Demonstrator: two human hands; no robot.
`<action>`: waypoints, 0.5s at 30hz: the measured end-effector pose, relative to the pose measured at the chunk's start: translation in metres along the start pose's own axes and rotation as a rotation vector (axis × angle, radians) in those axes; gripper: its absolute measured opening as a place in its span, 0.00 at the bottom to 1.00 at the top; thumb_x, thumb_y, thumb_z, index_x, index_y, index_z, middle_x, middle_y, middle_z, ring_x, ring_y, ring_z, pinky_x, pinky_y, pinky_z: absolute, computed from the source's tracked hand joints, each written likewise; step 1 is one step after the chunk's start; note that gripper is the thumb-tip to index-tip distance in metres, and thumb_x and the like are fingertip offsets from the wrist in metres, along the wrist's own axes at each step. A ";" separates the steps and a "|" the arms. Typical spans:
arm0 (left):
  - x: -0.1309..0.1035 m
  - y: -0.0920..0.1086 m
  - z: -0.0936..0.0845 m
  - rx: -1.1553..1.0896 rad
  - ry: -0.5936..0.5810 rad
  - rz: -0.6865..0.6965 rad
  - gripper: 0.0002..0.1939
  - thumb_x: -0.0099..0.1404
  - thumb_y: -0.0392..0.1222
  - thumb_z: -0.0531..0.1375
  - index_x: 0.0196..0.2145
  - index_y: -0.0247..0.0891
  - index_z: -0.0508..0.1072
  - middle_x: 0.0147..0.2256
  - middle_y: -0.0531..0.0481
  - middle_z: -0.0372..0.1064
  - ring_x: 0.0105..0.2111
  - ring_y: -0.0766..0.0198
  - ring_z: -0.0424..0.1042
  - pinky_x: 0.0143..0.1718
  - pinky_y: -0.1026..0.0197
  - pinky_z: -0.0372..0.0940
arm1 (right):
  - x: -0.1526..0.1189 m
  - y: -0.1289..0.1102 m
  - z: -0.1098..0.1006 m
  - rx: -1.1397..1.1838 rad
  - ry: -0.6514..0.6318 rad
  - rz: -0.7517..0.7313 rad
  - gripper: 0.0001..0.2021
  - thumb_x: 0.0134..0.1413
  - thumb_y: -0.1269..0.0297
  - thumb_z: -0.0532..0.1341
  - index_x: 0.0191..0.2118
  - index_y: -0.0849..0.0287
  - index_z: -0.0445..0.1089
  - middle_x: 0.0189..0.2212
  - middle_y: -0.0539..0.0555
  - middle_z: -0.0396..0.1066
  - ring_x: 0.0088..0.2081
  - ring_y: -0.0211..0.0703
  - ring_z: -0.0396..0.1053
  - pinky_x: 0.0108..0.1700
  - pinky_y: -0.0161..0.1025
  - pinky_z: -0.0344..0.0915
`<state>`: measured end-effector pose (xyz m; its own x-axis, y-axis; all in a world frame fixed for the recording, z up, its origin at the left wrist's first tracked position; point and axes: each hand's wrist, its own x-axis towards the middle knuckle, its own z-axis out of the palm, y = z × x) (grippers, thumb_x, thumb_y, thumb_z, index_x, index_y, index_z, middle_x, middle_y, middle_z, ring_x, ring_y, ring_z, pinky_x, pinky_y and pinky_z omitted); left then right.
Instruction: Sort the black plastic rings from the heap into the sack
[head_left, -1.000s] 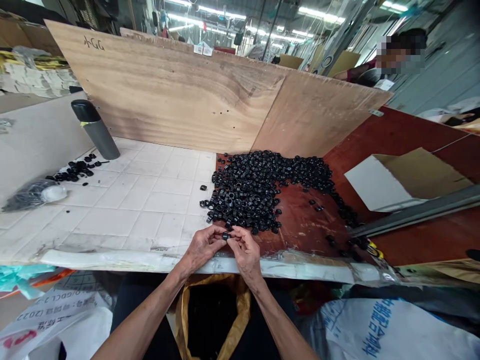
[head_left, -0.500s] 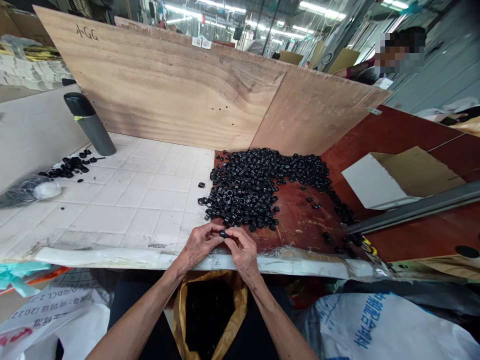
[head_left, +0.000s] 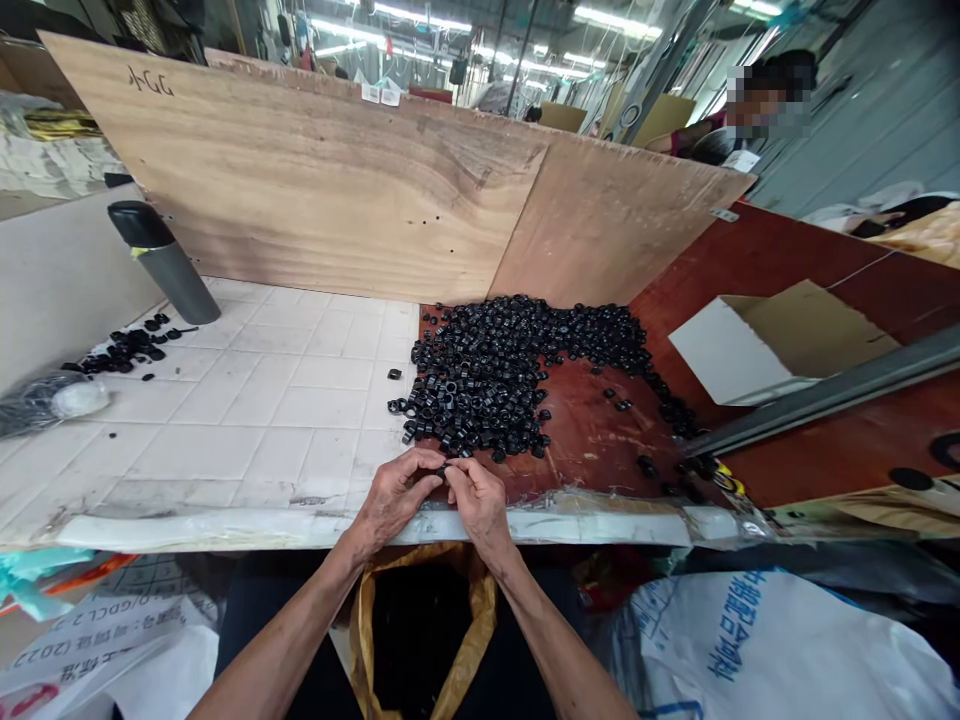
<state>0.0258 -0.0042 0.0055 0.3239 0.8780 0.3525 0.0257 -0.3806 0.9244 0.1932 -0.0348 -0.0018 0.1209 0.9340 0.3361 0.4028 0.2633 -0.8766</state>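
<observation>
Between the fingertips of both hands is a small black ring-like part [head_left: 442,469], mostly covered by the fingers. My left hand [head_left: 396,494] pinches it from the left, and my right hand [head_left: 480,502] pinches it from the right. Both hands are just above the table's front edge. Right beyond them spreads a large heap of small black ring-like parts [head_left: 487,375] on the red-brown board. Below the hands, an open yellow-brown bag [head_left: 363,610] stands between the person's legs, dark inside.
A grey bottle with a black lid [head_left: 176,270] stands at the left, near scattered black pieces [head_left: 127,350] and a plastic bag [head_left: 45,400]. A wooden partition [head_left: 337,190] closes the back. At the right are an open cardboard box [head_left: 735,350] and a metal bar [head_left: 840,395]. Another person [head_left: 705,130] is beyond.
The view has shifted slightly. Both hands stay together at the table edge, and the fingers have closed further over the small black part, hiding more of it.
</observation>
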 end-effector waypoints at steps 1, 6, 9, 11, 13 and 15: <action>0.000 0.000 0.000 0.013 -0.008 0.013 0.07 0.68 0.39 0.63 0.43 0.39 0.78 0.44 0.45 0.78 0.47 0.58 0.77 0.54 0.54 0.69 | 0.001 0.001 0.001 -0.040 0.001 -0.015 0.15 0.69 0.58 0.55 0.34 0.58 0.73 0.18 0.47 0.67 0.21 0.37 0.65 0.28 0.34 0.64; 0.000 0.002 0.001 -0.003 -0.054 -0.053 0.07 0.67 0.40 0.64 0.43 0.39 0.78 0.44 0.46 0.78 0.45 0.58 0.77 0.53 0.55 0.69 | 0.002 0.002 0.005 -0.146 0.088 -0.019 0.16 0.70 0.56 0.54 0.34 0.58 0.72 0.22 0.50 0.71 0.24 0.39 0.69 0.30 0.34 0.64; 0.001 0.001 0.003 -0.117 -0.016 -0.195 0.10 0.66 0.43 0.64 0.43 0.37 0.78 0.41 0.46 0.79 0.40 0.60 0.77 0.46 0.58 0.72 | -0.002 0.001 0.003 -0.042 0.061 0.012 0.14 0.68 0.56 0.56 0.49 0.59 0.72 0.28 0.51 0.75 0.26 0.40 0.71 0.31 0.34 0.67; 0.001 0.001 0.004 -0.199 0.004 -0.258 0.11 0.66 0.45 0.65 0.43 0.36 0.77 0.39 0.46 0.79 0.38 0.60 0.77 0.43 0.59 0.73 | -0.004 0.001 0.001 -0.011 -0.001 -0.028 0.14 0.68 0.57 0.57 0.50 0.59 0.73 0.30 0.52 0.76 0.27 0.40 0.71 0.31 0.35 0.68; 0.001 0.001 0.004 -0.236 0.016 -0.270 0.12 0.65 0.46 0.66 0.42 0.36 0.77 0.39 0.47 0.78 0.37 0.61 0.77 0.43 0.59 0.73 | -0.004 0.000 0.000 -0.042 -0.015 -0.051 0.13 0.67 0.57 0.58 0.39 0.58 0.76 0.27 0.52 0.74 0.26 0.40 0.70 0.31 0.35 0.67; 0.000 0.001 0.005 -0.243 0.019 -0.272 0.12 0.64 0.46 0.67 0.42 0.36 0.77 0.38 0.48 0.78 0.37 0.61 0.77 0.43 0.60 0.73 | -0.004 -0.002 0.000 -0.097 0.019 -0.056 0.19 0.69 0.57 0.56 0.27 0.57 0.72 0.21 0.51 0.71 0.23 0.39 0.67 0.30 0.35 0.65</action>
<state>0.0302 -0.0057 0.0060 0.3180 0.9438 0.0899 -0.1176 -0.0548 0.9915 0.1917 -0.0385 -0.0018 0.1122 0.9135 0.3910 0.4956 0.2896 -0.8189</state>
